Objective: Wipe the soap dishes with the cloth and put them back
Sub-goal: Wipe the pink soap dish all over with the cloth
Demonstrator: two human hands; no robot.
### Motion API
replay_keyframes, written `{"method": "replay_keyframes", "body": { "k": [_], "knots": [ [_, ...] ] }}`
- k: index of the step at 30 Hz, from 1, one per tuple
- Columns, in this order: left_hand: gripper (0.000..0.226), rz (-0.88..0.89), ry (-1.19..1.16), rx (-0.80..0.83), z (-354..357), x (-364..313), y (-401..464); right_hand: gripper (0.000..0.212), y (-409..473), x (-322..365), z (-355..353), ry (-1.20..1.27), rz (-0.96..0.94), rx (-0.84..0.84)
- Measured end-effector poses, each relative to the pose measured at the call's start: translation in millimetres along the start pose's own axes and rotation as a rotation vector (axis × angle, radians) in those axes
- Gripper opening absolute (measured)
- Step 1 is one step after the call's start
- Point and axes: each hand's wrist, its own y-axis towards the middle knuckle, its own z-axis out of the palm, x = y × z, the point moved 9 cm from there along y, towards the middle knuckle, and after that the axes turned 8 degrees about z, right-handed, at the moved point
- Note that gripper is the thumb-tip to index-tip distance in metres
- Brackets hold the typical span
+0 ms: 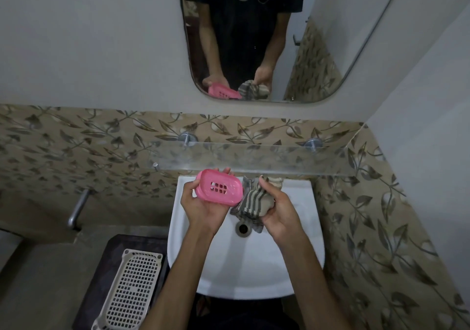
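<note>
Standing over the white sink (300, 261), the person holds both hands above the basin, a little forward of the drain (243, 228). Their left hand (203, 207) cradles a pink soap dish (219, 187) from below, thumb curled against its near left edge and fingertips showing past its far rim; the dish is tilted with its slotted floor facing up toward the head. Just beside it, touching or nearly touching its right end, a striped cloth (254, 202) is bunched up in the right hand (279, 210), whose fingers are curled round the wad while a loose corner hangs toward the drain. A glass shelf (279, 159) runs along the leaf-patterned tiles (76, 146) behind the hands, and the mirror (254, 37) above it reflects the same dish and cloth. Down to the left, a cream perforated tray (132, 289) lies on a dark surface (101, 266); it may be a second soap dish, though from this angle I cannot say for sure. A metal pipe (77, 210) sticks out from the wall further left
</note>
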Motion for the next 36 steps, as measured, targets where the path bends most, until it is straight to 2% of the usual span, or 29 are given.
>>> {"method": "replay_keyframes", "body": {
  "k": [2, 6, 10, 12, 15, 18, 20, 23, 26, 29, 30, 33, 36],
  "knots": [
    [0.065, 0.008, 0.003, 0.011, 9, -1, 1, 0.037, -6, 3, 6, -0.086, -0.12, -0.041],
    [0.048, 0.022, 0.055, 0.012, 28, -3, 1, 0.003, -11, 9, 15, -0.265, -0.413, -0.161],
    [0.038, 0.079, 0.197, -0.026, 43, -7, 5, 0.007, -7, 10, 24, -0.564, -0.619, -0.309],
    [0.048, 0.097, 0.236, -0.071, 42, -7, 7, 0.005, -2, 10, 26, -0.577, -0.664, -0.31],
    [0.068, 0.078, 0.259, -0.161, 33, -5, 8, 0.013, 14, 7, 22, -0.569, -0.624, -0.258],
    [0.055, 0.099, 0.353, -0.183, 29, -9, 10, 0.02, 29, 2, 11, -0.506, -0.527, -0.255],
    [0.045, 0.104, 0.449, -0.185, 30, -11, 11, 0.016, 34, 3, 9, -0.479, -0.523, -0.268],
    [0.044, 0.079, 0.616, -0.144, 36, -10, 13, 0.01, 36, 5, 11, -0.51, -0.602, -0.32],
    [0.042, 0.0, 0.66, -0.089, 42, -5, 11, 0.012, 35, 10, 13, -0.508, -0.671, -0.335],
    [0.058, -0.05, 0.538, -0.069, 43, -15, 7, 0.013, 30, 20, 26, -0.632, -0.772, -0.289],
    [0.058, -0.066, 0.497, -0.053, 44, -18, 7, 0.013, 27, 24, 31, -0.69, -0.807, -0.274],
    [0.037, -0.09, 0.48, -0.008, 44, -22, 9, 0.023, 17, 36, 41, -0.846, -0.959, -0.283],
    [0.051, -0.112, 0.453, 0.024, 46, -18, 6, 0.028, 7, 43, 47, -0.947, -1.08, -0.296]
  ]
}}
